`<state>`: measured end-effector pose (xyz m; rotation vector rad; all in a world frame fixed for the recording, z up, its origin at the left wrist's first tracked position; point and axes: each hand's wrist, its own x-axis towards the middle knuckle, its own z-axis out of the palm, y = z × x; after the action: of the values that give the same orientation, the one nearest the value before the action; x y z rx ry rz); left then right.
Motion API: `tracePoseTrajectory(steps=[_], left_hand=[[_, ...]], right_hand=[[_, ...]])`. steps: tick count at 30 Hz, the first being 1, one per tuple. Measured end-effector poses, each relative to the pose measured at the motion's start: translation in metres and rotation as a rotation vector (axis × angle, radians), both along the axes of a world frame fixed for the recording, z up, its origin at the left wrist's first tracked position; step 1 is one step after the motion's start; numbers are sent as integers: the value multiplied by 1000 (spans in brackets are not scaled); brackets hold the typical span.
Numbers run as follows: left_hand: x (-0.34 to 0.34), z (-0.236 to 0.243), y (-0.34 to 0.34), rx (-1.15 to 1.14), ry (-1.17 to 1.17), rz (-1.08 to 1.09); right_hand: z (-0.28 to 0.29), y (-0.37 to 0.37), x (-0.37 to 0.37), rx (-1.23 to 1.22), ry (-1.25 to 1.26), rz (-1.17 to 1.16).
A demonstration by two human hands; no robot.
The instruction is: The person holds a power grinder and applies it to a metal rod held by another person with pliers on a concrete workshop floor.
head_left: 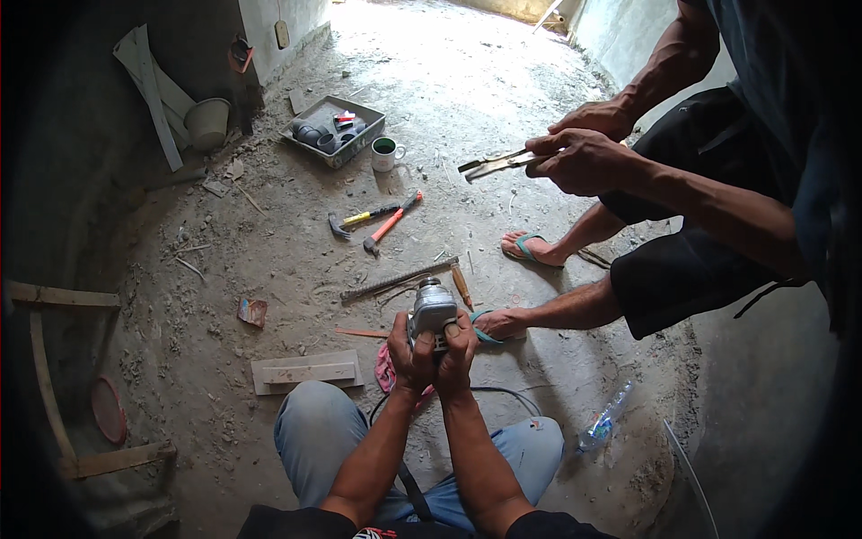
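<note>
Both my hands grip a corded power tool point(434, 310) with a silver metal head, which looks like an angle grinder. My left hand point(410, 361) wraps its left side and my right hand point(458, 355) its right side, thumbs close together on top. It is held up between my knees, its head pointing away from me; no disc shows. A black cable point(503, 390) curves behind my wrists. Beyond the tool, a long dark serrated bar point(400, 278) and a wooden-handled tool point(461, 287) lie on the floor. A pink cloth point(384, 368) is partly hidden by my left hand.
Another person's hands point(588, 148) hold a long metal tool point(496, 164) at right; their sandalled foot point(499, 325) is near my right hand. Two hammers point(391, 224), a mug point(386, 154), a tray of pipe fittings point(334, 130), a plastering float point(307, 372) and a plastic bottle point(604, 418) surround me.
</note>
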<state>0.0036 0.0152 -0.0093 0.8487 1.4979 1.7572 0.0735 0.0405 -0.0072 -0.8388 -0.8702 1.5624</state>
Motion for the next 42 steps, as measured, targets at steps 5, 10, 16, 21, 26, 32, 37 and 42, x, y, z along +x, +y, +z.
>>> tracePoseTrajectory(steps=[5, 10, 16, 21, 26, 32, 37, 42], left_hand=[[0, -12, 0, 6, -10, -2], [2, -9, 3, 72, -3, 60], [0, -10, -1, 5, -5, 2], [2, -2, 2, 60, -44, 46], [-2, -10, 2, 57, 1, 31], [-1, -2, 0, 43, 15, 42], [0, -4, 0, 44, -3, 46], [0, -9, -1, 64, -25, 50]], right_hand=[[2, 0, 1, -14, -23, 13], [-2, 1, 2, 13, -50, 4], [-1, 0, 2, 45, -72, 11], [-3, 0, 2, 75, -126, -17], [1, 0, 0, 114, -208, -9], [-2, 0, 1, 106, -178, 4], [-2, 0, 2, 64, -138, 16], [-2, -1, 0, 44, -110, 7]])
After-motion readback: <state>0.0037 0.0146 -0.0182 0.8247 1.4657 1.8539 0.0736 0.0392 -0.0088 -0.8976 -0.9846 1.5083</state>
